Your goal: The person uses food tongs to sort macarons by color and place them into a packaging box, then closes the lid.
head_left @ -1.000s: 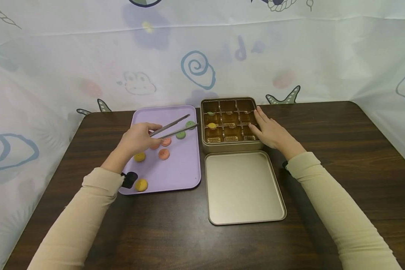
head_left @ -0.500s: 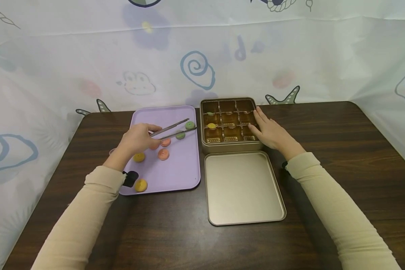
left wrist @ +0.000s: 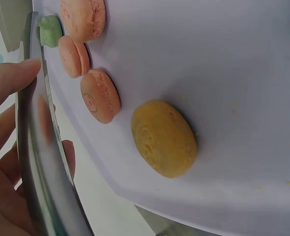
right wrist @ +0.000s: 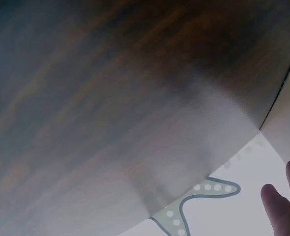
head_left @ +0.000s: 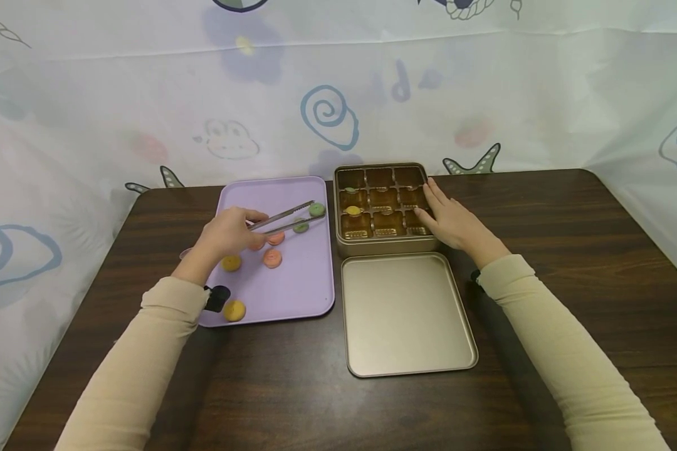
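My left hand (head_left: 234,233) grips metal tongs (head_left: 284,216) between thumb and fingers, low over the purple tray (head_left: 293,288). The tongs' two arms are parted, their tips on either side of the farther green macaron (head_left: 317,210). Another green macaron (head_left: 301,226) lies by the lower arm. Pink macarons (left wrist: 100,96) and a yellow macaron (left wrist: 163,138) show beside the tongs in the left wrist view. My right hand (head_left: 456,220) rests with extended fingers on the right rim of the gold tin (head_left: 386,248). Inside its divided brown insert sit a yellow macaron (head_left: 353,211) and something green (head_left: 350,190).
The tin's flat gold lid (head_left: 409,316) lies right in front of it on the dark wooden table (head_left: 271,388). One more yellow macaron (head_left: 234,310) is at the tray's near left corner. A printed cloth (head_left: 400,125) hangs behind the table's back edge.
The tongs' tips have lowered and come slightly closer together around the farther green macaron. My right hand stays on the tin.
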### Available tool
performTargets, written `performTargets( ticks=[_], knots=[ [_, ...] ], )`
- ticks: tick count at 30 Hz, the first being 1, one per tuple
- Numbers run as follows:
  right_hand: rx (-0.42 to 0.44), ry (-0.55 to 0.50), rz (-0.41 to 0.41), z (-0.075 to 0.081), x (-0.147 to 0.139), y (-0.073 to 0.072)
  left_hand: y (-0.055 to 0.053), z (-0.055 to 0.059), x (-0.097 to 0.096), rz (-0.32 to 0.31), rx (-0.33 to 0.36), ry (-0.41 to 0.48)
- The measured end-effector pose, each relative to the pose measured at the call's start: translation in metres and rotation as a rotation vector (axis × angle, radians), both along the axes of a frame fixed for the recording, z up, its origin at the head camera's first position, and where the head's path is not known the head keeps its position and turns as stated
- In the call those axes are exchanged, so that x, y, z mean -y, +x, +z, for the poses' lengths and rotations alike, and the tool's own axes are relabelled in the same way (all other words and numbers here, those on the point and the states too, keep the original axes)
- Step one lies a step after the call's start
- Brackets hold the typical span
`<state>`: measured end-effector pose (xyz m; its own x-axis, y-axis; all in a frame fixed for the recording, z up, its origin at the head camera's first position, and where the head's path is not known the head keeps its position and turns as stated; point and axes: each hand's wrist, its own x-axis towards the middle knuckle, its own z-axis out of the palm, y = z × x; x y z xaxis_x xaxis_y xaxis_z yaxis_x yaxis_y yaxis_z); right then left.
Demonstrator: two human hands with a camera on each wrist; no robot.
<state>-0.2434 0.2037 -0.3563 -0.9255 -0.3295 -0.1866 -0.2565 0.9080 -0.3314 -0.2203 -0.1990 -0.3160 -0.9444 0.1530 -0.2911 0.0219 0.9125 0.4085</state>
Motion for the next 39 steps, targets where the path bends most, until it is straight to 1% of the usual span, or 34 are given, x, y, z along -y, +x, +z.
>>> performTargets(
  ticks=[6,14,22,27,30,35,39],
  knots=[
    [-0.002,0.002,0.001,0.0,0.0,0.0,0.0,-0.001,0.002,-0.002,0.001,0.007],
    [0.001,0.003,0.003,-0.002,0.0,-0.001,-0.002,-0.003,0.001,0.001,0.024,0.004],
    [0.005,-0.001,0.002,-0.002,0.0,0.0,0.0,-0.001,0.002,-0.005,0.012,0.009],
    [0.004,-0.001,-0.001,-0.001,0.001,0.0,0.001,0.0,0.003,-0.012,-0.016,0.002],
    [0.003,-0.001,-0.002,0.0,0.0,0.0,0.001,0.001,0.005,-0.006,-0.039,-0.002],
    [0.003,-0.002,0.0,0.0,0.0,0.0,0.005,0.008,0.005,0.003,-0.074,0.024],
    [0.001,-0.002,0.002,0.0,0.0,0.0,0.008,0.014,0.005,-0.006,-0.114,0.051]
  ],
)
